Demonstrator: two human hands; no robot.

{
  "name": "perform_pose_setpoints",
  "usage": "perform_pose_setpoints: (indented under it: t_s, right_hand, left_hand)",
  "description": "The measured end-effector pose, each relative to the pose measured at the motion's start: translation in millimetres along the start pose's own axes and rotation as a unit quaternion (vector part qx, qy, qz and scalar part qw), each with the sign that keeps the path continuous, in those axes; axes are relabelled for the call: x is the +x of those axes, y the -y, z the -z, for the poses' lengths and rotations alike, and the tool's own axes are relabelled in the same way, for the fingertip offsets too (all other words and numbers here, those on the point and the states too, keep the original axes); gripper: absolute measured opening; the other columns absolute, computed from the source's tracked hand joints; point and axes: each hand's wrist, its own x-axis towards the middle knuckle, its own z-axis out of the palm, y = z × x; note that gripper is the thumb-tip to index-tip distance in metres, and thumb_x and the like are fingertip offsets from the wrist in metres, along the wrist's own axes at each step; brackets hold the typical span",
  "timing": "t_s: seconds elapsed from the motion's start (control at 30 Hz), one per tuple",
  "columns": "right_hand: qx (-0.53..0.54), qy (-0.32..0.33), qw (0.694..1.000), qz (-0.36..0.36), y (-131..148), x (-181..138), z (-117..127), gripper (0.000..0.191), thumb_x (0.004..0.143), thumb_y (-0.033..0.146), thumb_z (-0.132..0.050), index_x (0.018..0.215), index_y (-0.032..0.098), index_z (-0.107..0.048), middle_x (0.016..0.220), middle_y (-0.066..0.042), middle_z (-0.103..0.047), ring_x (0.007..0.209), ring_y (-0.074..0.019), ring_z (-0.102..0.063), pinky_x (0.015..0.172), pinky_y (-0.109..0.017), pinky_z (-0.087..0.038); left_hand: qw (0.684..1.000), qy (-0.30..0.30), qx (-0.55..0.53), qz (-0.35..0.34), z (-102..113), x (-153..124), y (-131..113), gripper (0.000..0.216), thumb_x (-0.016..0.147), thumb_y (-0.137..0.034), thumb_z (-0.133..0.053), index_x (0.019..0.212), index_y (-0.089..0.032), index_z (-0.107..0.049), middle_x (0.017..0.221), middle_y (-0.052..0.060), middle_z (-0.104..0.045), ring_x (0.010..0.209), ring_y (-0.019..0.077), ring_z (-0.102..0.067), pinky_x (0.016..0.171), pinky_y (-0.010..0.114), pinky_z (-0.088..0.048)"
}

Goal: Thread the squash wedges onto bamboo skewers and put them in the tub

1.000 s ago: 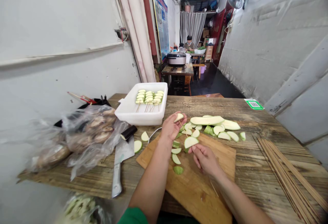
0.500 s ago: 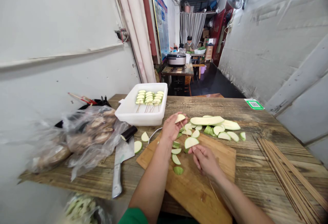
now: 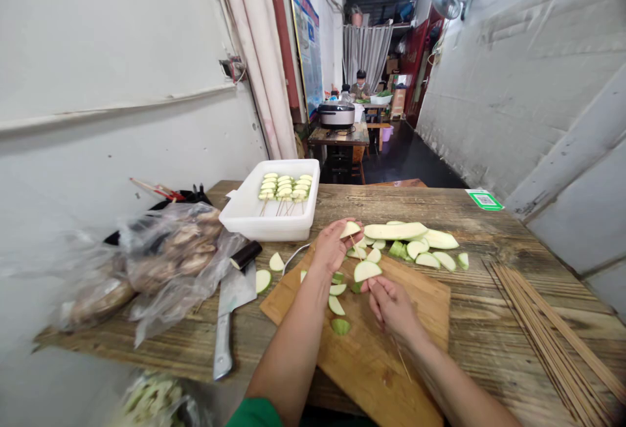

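Observation:
My left hand [image 3: 331, 248] is closed on a pale slice of vegetable [image 3: 350, 229], held above the far end of the wooden cutting board [image 3: 376, 355]. My right hand [image 3: 391, 306] pinches a thin bamboo skewer [image 3: 402, 363] whose tip points up toward that slice; a second slice [image 3: 366, 270] sits on the skewer just above my fingers. Loose slices [image 3: 336, 305] lie on the board below my left hand. More cut pieces and a long half [image 3: 395, 230] lie on the table beyond the board.
A white tray [image 3: 254, 217] holding finished skewers stands at the back left. A cleaver [image 3: 229, 313] lies left of the board beside plastic bags of mushrooms [image 3: 161, 251]. A bundle of bare skewers [image 3: 548, 329] lies at the right. A person sits far down the corridor.
My left hand has shifted slightly right and down with its slice, nearer to the skewer tip. My right hand has stayed almost still.

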Motion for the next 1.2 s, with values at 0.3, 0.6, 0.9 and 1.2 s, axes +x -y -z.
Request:
perform_pose_setpoints:
  t_s: [0.3, 0.6, 0.9, 1.2]
  right_hand:
    - [0.017, -0.013, 1.0, 0.014, 1.0, 0.1, -5.2, 0.031, 0.08, 0.047, -0.043, 0.072, 0.017, -0.048, 0.033, 0.011, -0.035, 0.025, -0.0034, -0.023, 0.029, -0.016, -0.019]
    - [0.001, -0.006, 0.999, 0.031, 0.8, 0.1, -5.8, 0.031, 0.082, 0.046, -0.04, 0.071, 0.018, -0.047, 0.034, 0.011, -0.035, 0.027, -0.004, -0.023, 0.031, -0.016, -0.02]
    - [-0.051, -0.013, 0.997, 0.062, 1.9, -2.7, -7.2, 0.034, 0.082, 0.046, -0.037, 0.071, 0.017, -0.048, 0.035, 0.009, -0.035, 0.03, -0.0047, -0.027, 0.034, -0.017, -0.021]
    - [-0.014, -0.024, 0.997, 0.075, -1.6, -1.5, -6.3, 0.033, 0.083, 0.045, -0.039, 0.071, 0.016, -0.048, 0.035, 0.01, -0.035, 0.029, -0.0041, -0.026, 0.033, -0.016, -0.021]
  left_hand:
    - [0.998, 0.016, -0.026, 0.054, 0.6, 1.4, 2.8, 0.017, 0.077, -0.021, -0.054, 0.086, -0.008, -0.06, 0.09, 0.014, -0.065, 0.081, 0.0192, -0.063, 0.074, 0.029, -0.051]
    - [0.993, 0.024, -0.101, 0.055, -7.4, -1.3, 8.0, 0.022, 0.08, -0.027, -0.052, 0.091, -0.01, -0.057, 0.093, 0.013, -0.064, 0.088, 0.0211, -0.062, 0.08, 0.034, -0.049]
    - [0.997, 0.009, -0.082, -0.002, -9.0, -3.1, 8.5, 0.017, 0.076, -0.022, -0.057, 0.084, -0.008, -0.058, 0.088, 0.012, -0.065, 0.086, 0.0194, -0.063, 0.085, 0.035, -0.047]
    - [0.994, 0.075, -0.074, -0.009, -18.9, -14.1, 5.7, 0.017, 0.078, -0.024, -0.055, 0.088, -0.011, -0.058, 0.091, 0.011, -0.065, 0.088, 0.0191, -0.062, 0.086, 0.036, -0.045]
